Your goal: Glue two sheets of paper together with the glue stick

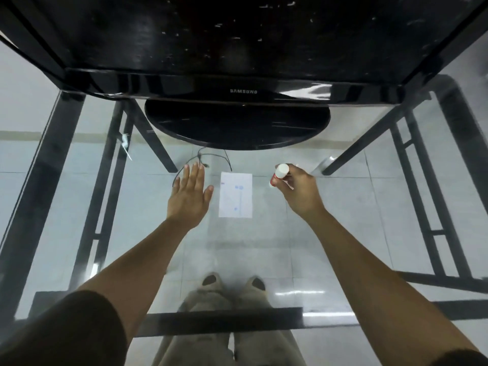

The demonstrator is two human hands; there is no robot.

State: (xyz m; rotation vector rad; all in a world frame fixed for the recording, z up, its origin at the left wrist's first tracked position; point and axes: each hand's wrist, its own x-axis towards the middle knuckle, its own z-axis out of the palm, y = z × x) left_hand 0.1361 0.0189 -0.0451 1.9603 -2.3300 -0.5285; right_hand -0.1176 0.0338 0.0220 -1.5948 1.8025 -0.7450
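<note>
A small white sheet of paper (235, 194) with faint blue marks lies flat on the glass table, between my two hands. My left hand (188, 196) hovers just left of the paper, palm down, fingers stretched out and holding nothing. My right hand (297, 190) is to the right of the paper, closed around a glue stick (278, 174) with a white cap and a red band. The stick points up and to the left, clear of the sheet. I cannot tell whether one sheet or two lie stacked there.
A black Samsung monitor (237, 62) on a round stand (237, 125) stands at the back of the glass table (369, 207). A thin black cable (211, 158) lies beyond the paper. Dark table legs, floor tiles and my legs show through the glass.
</note>
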